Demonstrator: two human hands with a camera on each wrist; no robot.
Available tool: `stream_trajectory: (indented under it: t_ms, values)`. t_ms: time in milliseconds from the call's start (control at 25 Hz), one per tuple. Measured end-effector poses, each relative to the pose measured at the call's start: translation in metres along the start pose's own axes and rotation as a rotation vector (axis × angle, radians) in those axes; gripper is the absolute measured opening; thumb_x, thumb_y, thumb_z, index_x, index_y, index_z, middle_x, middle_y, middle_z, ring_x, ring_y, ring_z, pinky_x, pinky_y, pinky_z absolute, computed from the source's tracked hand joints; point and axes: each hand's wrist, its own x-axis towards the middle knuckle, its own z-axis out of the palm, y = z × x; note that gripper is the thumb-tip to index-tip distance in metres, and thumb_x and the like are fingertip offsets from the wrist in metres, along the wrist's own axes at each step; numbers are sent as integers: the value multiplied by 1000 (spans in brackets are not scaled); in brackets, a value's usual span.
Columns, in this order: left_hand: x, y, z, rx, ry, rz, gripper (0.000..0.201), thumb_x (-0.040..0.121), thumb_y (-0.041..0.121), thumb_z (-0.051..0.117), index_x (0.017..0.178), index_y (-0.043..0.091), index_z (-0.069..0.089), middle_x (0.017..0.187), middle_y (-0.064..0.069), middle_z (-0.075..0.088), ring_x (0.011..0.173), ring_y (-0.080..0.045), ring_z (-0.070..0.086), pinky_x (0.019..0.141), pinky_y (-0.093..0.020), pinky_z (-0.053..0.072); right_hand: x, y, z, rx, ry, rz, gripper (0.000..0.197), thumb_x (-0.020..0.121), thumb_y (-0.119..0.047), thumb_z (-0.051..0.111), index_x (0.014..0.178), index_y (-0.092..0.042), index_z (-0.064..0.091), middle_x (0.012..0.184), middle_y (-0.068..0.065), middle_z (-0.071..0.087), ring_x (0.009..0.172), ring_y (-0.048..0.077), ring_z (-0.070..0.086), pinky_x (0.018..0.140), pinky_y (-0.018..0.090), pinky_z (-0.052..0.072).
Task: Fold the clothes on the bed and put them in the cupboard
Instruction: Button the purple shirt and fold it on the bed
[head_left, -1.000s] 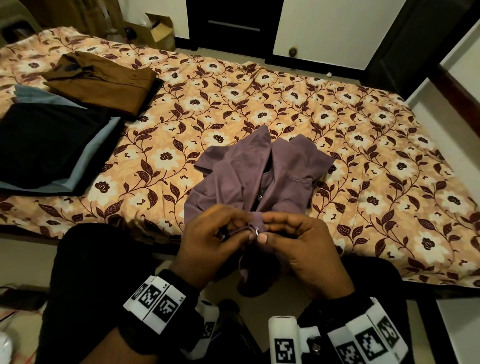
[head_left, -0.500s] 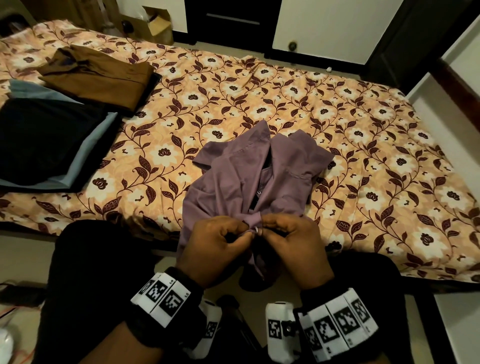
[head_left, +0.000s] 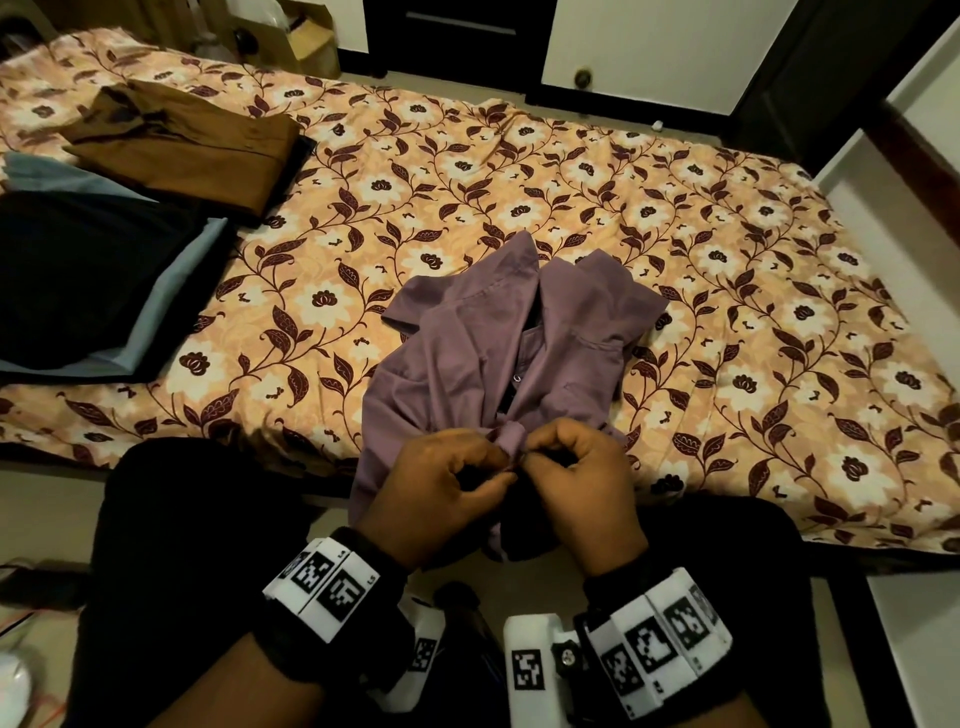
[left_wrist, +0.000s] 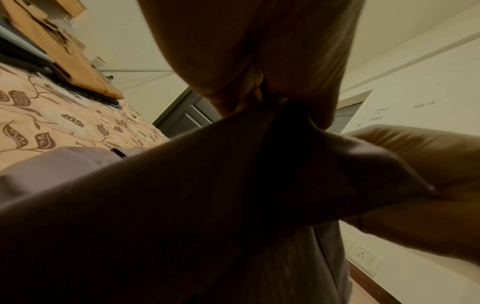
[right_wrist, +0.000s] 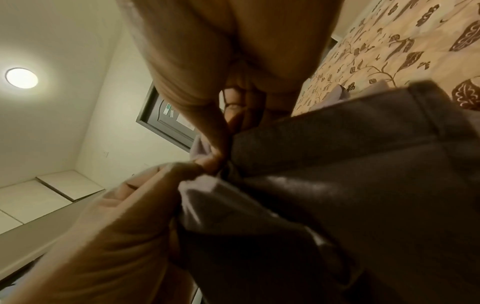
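A crumpled mauve shirt (head_left: 467, 343) lies on the near edge of the floral bed (head_left: 727, 291), its lower part hanging off toward me. My left hand (head_left: 441, 488) and right hand (head_left: 576, 478) meet at the shirt's front edges, each pinching the cloth where a small button sits. The wrist views show the same mauve shirt (left_wrist: 182, 205) (right_wrist: 337, 185) bunched between curled fingers. A folded brown shirt (head_left: 197, 140) lies at the bed's far left, with a folded black garment (head_left: 78, 270) on a grey-blue one (head_left: 176, 291) in front of it.
A cardboard box (head_left: 306, 36) stands on the floor beyond the bed. A dark door (head_left: 457, 41) and a white panel with a round knob (head_left: 584, 78) are behind. My dark-clad knees flank the hanging shirt. A wall ledge (head_left: 909, 171) runs along the right.
Both hands have stayed together at the shirt's front edges, with small finger movements around the button. The head view has shifted slightly down and closer.
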Motion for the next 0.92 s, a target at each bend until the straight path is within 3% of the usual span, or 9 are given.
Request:
stream_trajectory:
  t_ms: [160,240,360,440,560,600,720,840,920]
  values:
    - [-2,-7,-3,-44,-37,-134,22,82,33,62,88,16,75,79,11,69,73,-2,64,67,-14,51,-2,3,-1,18,-27,4,16,81,-1,63,73,-15,66,70,-2,67,66,9,62,64,19,51]
    - [-4,-11,-11,-76,-15,-268,6,84,22,70,87,19,74,75,11,70,71,-3,66,67,-22,55,-1,5,-7,70,-39,4,17,83,-2,60,73,-14,68,72,-3,68,67,6,63,64,15,49]
    - [-5,-7,-18,-196,-107,-330,14,84,7,72,87,20,75,79,7,74,73,-8,70,69,-24,57,-1,4,-14,106,-153,70,16,88,-4,60,77,-10,70,69,-1,67,60,0,58,58,13,44]
    - [-4,-3,-17,-237,-153,-304,20,85,6,70,91,25,74,85,12,73,78,-8,70,73,-23,58,0,7,-13,144,-256,179,26,92,-26,60,83,-3,69,77,15,66,70,16,62,63,28,50]
    - [-3,1,-17,-306,-264,-340,12,85,10,73,94,17,75,87,4,75,81,-12,71,78,-35,59,2,12,-13,210,-372,297,71,83,-67,51,97,1,66,93,25,66,87,38,65,79,48,53]
    - [-2,3,-18,-342,-315,-381,9,84,12,74,93,15,75,85,2,75,79,-12,71,76,-34,59,1,13,-12,248,-389,284,63,85,-62,53,97,-2,67,93,24,68,87,37,66,81,50,52]
    - [-1,-2,-18,-459,-470,-493,7,85,26,75,87,20,75,79,3,73,76,-9,67,70,-24,51,-1,13,-11,370,-390,182,15,91,-11,60,98,-3,70,93,17,72,89,28,68,84,44,53]
    - [1,-23,-10,-496,-399,-741,19,84,34,59,95,23,69,97,4,69,94,-15,65,79,-20,51,0,17,-16,436,-400,188,19,86,2,61,103,0,69,95,17,73,91,29,69,85,37,55]
    - [-1,-27,-6,-463,-444,-823,15,95,23,52,95,18,66,89,4,66,81,-9,63,72,-21,49,1,18,-21,415,-397,201,19,84,6,62,99,-2,70,90,12,74,85,22,70,78,30,56]
